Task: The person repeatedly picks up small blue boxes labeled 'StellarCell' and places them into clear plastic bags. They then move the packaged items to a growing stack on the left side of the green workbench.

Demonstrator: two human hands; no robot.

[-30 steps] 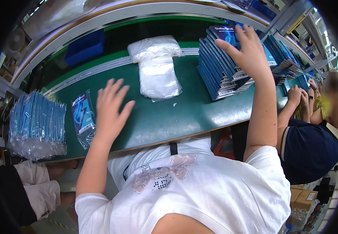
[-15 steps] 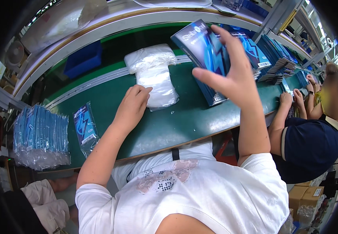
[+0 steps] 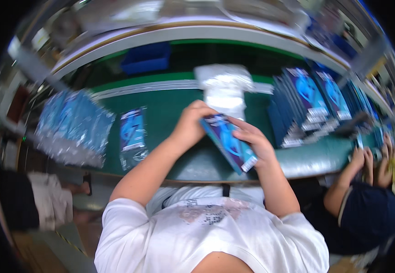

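Observation:
A flat blue retail box (image 3: 228,140) is in my right hand (image 3: 256,144), tilted in front of me over the near part of the table. My right thumb lies across its printed front, with the fingers behind. At the box's upper left corner is my left hand (image 3: 190,123), fingers curled and blurred; what they grip, if anything, is hidden. Just beyond both hands lies a stack of clear plastic bags (image 3: 224,100), partly covered by them. Left of my left forearm, one bagged blue box (image 3: 132,129) rests flat on the green table (image 3: 179,168).
Bagged boxes (image 3: 72,127) stand in a row at the left. Stacks of unbagged blue boxes (image 3: 300,98) fill the right side. A blue bin (image 3: 146,58) sits at the back under a shelf (image 3: 197,31). A co-worker's hands (image 3: 363,157) are at the far right.
My right hand has brought the box from the right-hand stacks to the middle, beside my left hand. The left fingers have curled in. The view has turned, shifting the scene rightward.

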